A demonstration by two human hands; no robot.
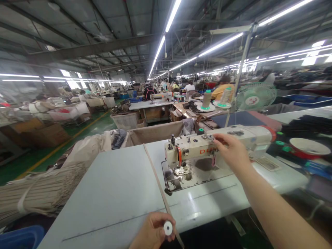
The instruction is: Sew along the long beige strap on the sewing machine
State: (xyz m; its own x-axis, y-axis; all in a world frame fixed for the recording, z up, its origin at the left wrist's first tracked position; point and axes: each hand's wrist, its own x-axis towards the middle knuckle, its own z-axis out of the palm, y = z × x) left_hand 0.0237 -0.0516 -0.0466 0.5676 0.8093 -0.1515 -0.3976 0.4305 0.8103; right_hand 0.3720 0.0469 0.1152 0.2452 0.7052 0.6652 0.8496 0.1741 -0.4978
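Observation:
In my left hand (157,231), near the table's front edge, is a small white bobbin (168,228), its round face and dark centre hole toward me. A narrow beige fabric strip (157,176) runs down the tabletop and passes beside the left fingers; whether they also grip it I cannot tell. My right hand (230,147) reaches to the top of the sewing machine (192,147), its fingertips closed together at a small round metal part (209,137) there. What those fingertips hold, if anything, is hidden. The needle area (181,171) sits over an oil-stained metal plate.
The pale worktable (109,193) carries a printed ruler line. Bundled beige strips (44,190) lie at the left, above a blue bin (22,237). Thread cones (206,100) and a green fan (255,97) stand behind the machine. Dark fabric (308,128) is piled right. Other people sit farther off.

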